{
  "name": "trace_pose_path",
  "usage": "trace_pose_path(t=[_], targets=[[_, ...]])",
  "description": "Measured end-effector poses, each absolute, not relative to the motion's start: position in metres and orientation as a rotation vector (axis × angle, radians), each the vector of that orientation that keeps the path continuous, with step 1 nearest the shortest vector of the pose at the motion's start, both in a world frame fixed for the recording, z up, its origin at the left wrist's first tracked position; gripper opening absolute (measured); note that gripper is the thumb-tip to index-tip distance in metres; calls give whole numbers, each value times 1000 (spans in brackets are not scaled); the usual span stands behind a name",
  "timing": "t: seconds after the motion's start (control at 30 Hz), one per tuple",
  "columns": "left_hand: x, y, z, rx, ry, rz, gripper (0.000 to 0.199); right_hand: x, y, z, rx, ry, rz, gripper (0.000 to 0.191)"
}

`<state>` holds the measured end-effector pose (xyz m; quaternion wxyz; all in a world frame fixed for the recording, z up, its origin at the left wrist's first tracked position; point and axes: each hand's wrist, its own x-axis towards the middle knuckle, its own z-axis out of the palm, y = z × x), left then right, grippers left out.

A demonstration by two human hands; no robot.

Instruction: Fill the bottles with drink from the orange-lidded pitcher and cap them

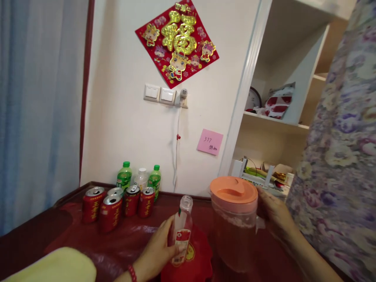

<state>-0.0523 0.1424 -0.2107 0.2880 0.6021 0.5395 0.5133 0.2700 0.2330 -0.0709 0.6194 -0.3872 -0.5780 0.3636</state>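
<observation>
My left hand (160, 244), with a red bead bracelet at the wrist, is wrapped round a clear bottle (185, 219) that has a red and white label and an uncapped mouth. The bottle stands nearly upright over a red scalloped mat (202, 254). At the right, my right hand (273, 209) grips the handle side of a clear pitcher (233, 239). An orange lid covers the pitcher, and brownish liquid fills much of it. Bottle and pitcher are apart, the pitcher a little to the right. My right fingers are partly hidden behind the handle.
Several red drink cans (110, 213) stand at the left of the dark red table (132, 233). Behind them are two green-capped bottles (154, 180) and a white-capped bottle (141, 178) near the wall. A yellow rounded object (58, 266) lies front left. Shelves (273, 117) and a flowered curtain (343, 149) flank the right.
</observation>
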Motion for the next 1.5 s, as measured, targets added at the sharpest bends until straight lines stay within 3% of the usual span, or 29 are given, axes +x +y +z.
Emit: trace_pose_path(t=[0.3,0.5,1.13,1.5], targets=[[-50,134,-201,1630,1427,1306,82,258,228,-66,-943,-1297,974,59],[-49,131,-197,1649,1381,1322,71,254,229,-61,-980,-1347,960,58],[-46,128,-190,1640,1474,1285,63,236,228,-43,-1067,-1484,857,59],[-46,129,-190,1649,1532,1191,73,229,228,-31,-1150,-1600,741,64]])
